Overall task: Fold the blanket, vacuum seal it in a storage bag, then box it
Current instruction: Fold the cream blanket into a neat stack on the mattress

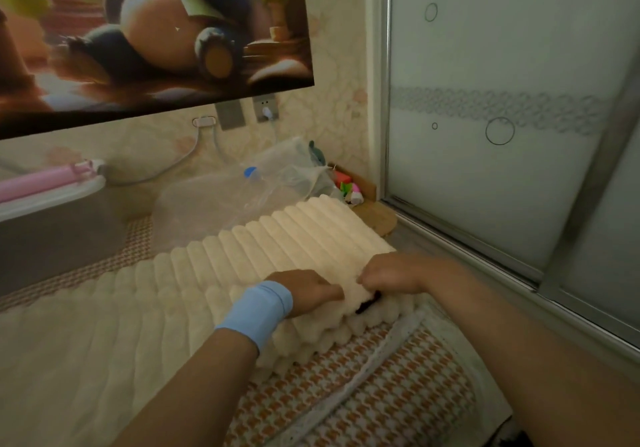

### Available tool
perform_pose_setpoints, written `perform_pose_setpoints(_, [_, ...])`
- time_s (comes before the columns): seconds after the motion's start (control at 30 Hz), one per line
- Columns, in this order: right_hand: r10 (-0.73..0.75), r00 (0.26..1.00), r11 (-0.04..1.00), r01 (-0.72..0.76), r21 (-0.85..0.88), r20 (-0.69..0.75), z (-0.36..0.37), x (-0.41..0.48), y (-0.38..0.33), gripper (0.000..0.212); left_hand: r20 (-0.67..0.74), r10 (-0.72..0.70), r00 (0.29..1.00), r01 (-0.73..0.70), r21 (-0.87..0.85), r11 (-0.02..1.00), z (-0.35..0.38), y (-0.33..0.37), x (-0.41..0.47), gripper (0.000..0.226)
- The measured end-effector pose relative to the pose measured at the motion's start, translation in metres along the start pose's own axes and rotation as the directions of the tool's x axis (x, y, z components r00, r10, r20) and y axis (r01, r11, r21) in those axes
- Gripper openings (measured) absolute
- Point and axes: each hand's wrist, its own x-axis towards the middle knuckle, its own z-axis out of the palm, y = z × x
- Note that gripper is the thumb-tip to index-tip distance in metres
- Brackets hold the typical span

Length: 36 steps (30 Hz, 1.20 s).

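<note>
Blanket: I see the cream ribbed blanket point(263, 246) lying across the bed. Its right end is doubled over into a thick stack, and the rest spreads out flat toward the lower left.
Left hand: my view shows the left hand point(308, 295) on top of the stack at its near edge, with the fingers curled and pinching the top layer. A light blue wristband point(258, 310) sits on that wrist.
Right hand: the right hand point(398, 273) is just beside the left one, further right on the same near edge. Its fingers are bent down into the pile and grasp the fold.
Between the hands: a small ridge of blanket is bunched up where the fingertips nearly meet. A dark patch point(367, 303) shows just under the right hand, and I cannot tell what it is.
Storage bag: a clear storage bag point(207, 201) with a blue valve cap point(250, 172) lies beyond the blanket's far edge, well apart from both hands.
Bed cover: an orange-and-white houndstooth bed cover point(391, 401) shows beneath the near edge of the stack.
Corner: a cardboard box point(369, 187) holding small colourful things sits by the wall, near the sliding glass door point(491, 176).
Wall: a large poster point(156, 31) hangs above the bed.
</note>
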Motion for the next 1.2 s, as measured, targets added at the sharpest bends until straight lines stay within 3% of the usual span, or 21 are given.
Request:
perform_pose_setpoints(0.07, [-0.011, 0.996, 0.987, 0.024, 0.159, -0.084, 0.000, -0.001, 0.002, 0.044, -0.068, -0.018, 0.998, 0.012, -0.093, 0.996, -0.009, 0.002, 0.011, 0.041])
perform_pose_setpoints(0.17, [0.036, 0.903, 0.991, 0.023, 0.132, -0.428, 0.007, 0.007, 0.008, 0.041, -0.332, 0.019, 0.943, 0.012, 0.090, 0.996, -0.012, 0.010, 0.028, 0.035])
perform_pose_setpoints(0.2, [0.061, 0.875, 0.995, -0.013, 0.102, -0.480, 0.011, 0.014, 0.014, 0.036, -0.388, 0.018, 0.922, 0.032, 0.121, 0.992, -0.007, 0.013, 0.033, 0.038])
perform_pose_setpoints(0.27, [0.141, 0.918, 0.989, -0.115, 0.090, -0.370, 0.020, 0.026, 0.028, 0.062, -0.357, -0.019, 0.934, 0.063, 0.110, 0.992, 0.010, 0.019, 0.046, 0.050])
perform_pose_setpoints(0.33, [0.195, 0.963, 0.950, -0.138, 0.281, -0.185, 0.028, 0.036, 0.043, 0.091, -0.241, -0.082, 0.967, 0.114, 0.121, 0.986, 0.034, 0.021, 0.057, 0.065])
perform_pose_setpoints(0.4, [0.162, 0.973, 0.879, -0.066, 0.473, -0.165, 0.032, 0.037, 0.051, 0.103, -0.218, -0.111, 0.970, 0.149, 0.164, 0.975, 0.053, 0.017, 0.067, 0.070])
perform_pose_setpoints(0.57, [0.293, 0.916, 0.798, -0.076, 0.598, -0.275, 0.022, 0.035, 0.050, 0.081, -0.156, -0.109, 0.982, 0.134, 0.164, 0.977, 0.033, 0.016, 0.081, 0.076])
perform_pose_setpoints(0.63, [0.360, 0.912, 0.613, -0.073, 0.786, -0.197, 0.017, 0.039, 0.048, 0.068, -0.151, -0.086, 0.985, 0.103, 0.107, 0.989, 0.025, 0.013, 0.084, 0.079])
perform_pose_setpoints(0.7, [0.332, 0.943, 0.393, -0.099, 0.914, -0.040, 0.012, 0.040, 0.043, 0.061, -0.173, -0.051, 0.984, 0.052, 0.003, 0.999, 0.021, 0.012, 0.080, 0.078])
perform_pose_setpoints(0.73, [0.303, 0.953, 0.355, -0.120, 0.927, 0.008, 0.010, 0.037, 0.039, 0.056, -0.192, -0.026, 0.981, 0.017, -0.050, 0.999, 0.020, 0.012, 0.075, 0.074])
perform_pose_setpoints(0.8, [0.324, 0.946, 0.391, -0.134, 0.911, 0.001, 0.004, 0.032, 0.031, 0.056, -0.277, 0.043, 0.960, -0.082, -0.131, 0.988, 0.017, 0.010, 0.063, 0.063])
perform_pose_setpoints(0.9, [0.350, 0.892, 0.605, 0.018, 0.796, -0.286, -0.010, 0.022, 0.005, 0.040, -0.523, 0.104, 0.846, -0.271, -0.254, 0.929, 0.005, 0.006, 0.040, 0.049])
perform_pose_setpoints(0.97, [0.210, 0.839, 0.822, 0.126, 0.555, -0.501, -0.016, 0.011, -0.028, 0.034, -0.665, 0.063, 0.745, -0.382, -0.346, 0.857, -0.014, 0.000, 0.020, 0.042])
perform_pose_setpoints(1.03, [-0.011, 0.804, 0.923, 0.236, 0.303, -0.594, -0.012, 0.004, -0.069, 0.028, -0.776, -0.006, 0.630, -0.448, -0.370, 0.814, -0.037, -0.012, -0.003, 0.038])
perform_pose_setpoints(1.07, [-0.125, 0.811, 0.928, 0.299, 0.222, -0.572, -0.006, 0.002, -0.090, 0.032, -0.813, -0.027, 0.582, -0.468, -0.362, 0.806, -0.046, -0.021, -0.016, 0.036])
perform_pose_setpoints(1.13, [-0.290, 0.887, 0.906, 0.375, 0.194, -0.360, 0.009, 0.005, -0.127, 0.054, -0.840, -0.005, 0.543, -0.464, -0.305, 0.832, -0.060, -0.043, -0.040, 0.034])
perform_pose_setpoints(1.2, [-0.364, 0.924, 0.902, 0.380, 0.205, -0.115, 0.022, 0.006, -0.153, 0.056, -0.799, 0.067, 0.597, -0.415, -0.237, 0.878, -0.062, -0.064, -0.058, 0.032])
